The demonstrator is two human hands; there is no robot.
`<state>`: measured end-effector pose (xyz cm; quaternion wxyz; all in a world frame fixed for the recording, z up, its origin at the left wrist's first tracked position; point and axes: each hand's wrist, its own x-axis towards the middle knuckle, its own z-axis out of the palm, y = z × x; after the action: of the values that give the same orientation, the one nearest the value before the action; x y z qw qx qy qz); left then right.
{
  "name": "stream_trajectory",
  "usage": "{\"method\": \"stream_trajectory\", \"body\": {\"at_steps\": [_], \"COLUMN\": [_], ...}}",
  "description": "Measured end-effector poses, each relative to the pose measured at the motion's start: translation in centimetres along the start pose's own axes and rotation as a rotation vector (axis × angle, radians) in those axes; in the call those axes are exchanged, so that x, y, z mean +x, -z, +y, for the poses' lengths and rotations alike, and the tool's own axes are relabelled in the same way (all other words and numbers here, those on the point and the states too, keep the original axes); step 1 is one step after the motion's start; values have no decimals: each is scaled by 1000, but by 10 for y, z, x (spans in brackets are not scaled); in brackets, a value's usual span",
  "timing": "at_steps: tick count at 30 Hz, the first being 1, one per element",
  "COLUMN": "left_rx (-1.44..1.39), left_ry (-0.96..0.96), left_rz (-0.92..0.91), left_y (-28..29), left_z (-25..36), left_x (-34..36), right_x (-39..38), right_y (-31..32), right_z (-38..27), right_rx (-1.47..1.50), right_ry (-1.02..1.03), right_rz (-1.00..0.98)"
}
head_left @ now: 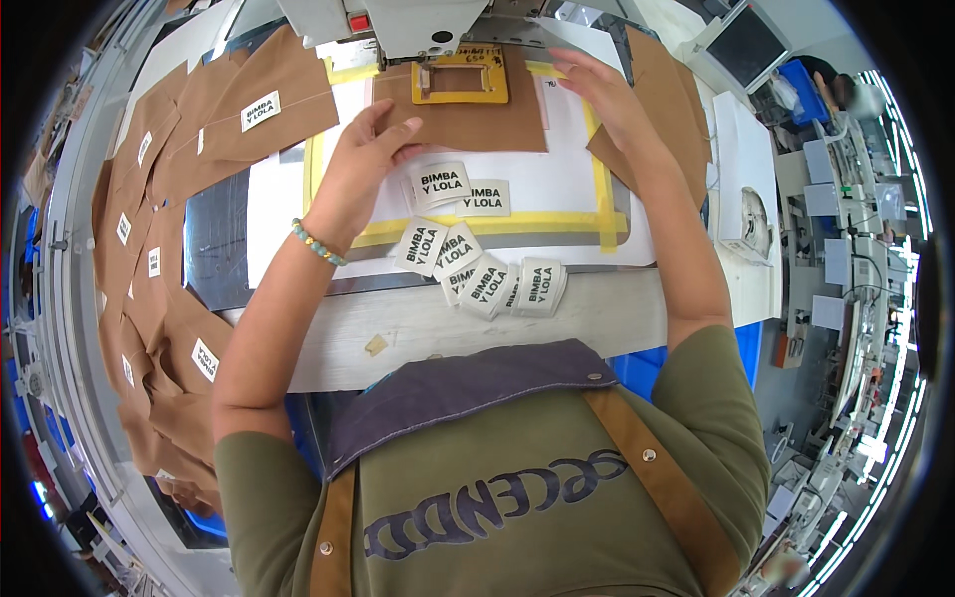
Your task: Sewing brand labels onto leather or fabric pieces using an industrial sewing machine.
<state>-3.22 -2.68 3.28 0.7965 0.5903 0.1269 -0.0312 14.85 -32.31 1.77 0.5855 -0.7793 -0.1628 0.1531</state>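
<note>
A brown fabric piece (477, 131) lies flat under the head of a sewing machine (423, 22). On it rests a yellow rectangular frame (499, 92) with a window in its middle. My left hand (370, 147) is at the fabric's left edge, thumb apart from the fingers, gripping nothing that I can see. To the right of the fabric, my right hand (605, 95) hovers over the white sheet with its fingers stretched out, apart from the piece. White labels with dark print (440, 183) lie in loose overlapping piles between my forearms; several more (487, 285) spill onto the table edge.
Brown pieces bearing white labels (174, 234) are heaped along the left side. More brown fabric (662, 109) lies at the right. Yellow tape (607, 214) borders the white sheet (279, 214). A monitor (741, 50) and a white box (746, 214) stand farther right.
</note>
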Motion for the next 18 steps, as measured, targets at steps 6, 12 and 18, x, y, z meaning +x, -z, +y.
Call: {"method": "stream_trajectory", "body": {"at_steps": [6,12,18], "left_rx": [829,1522,1564], "left_ry": [-387,-762,-666], "left_rz": [197,119,-33], "left_y": [38,63,53], "left_z": [1,-29,-23], "left_x": [-8,-15,-17], "right_x": [-67,-95,-104], "right_y": [-12,-42,-48], "right_z": [-31,-16,0], "right_rx": [-517,-1008,-1213], "right_ry": [138,595,579], "right_rz": [-81,-198,-116]}}
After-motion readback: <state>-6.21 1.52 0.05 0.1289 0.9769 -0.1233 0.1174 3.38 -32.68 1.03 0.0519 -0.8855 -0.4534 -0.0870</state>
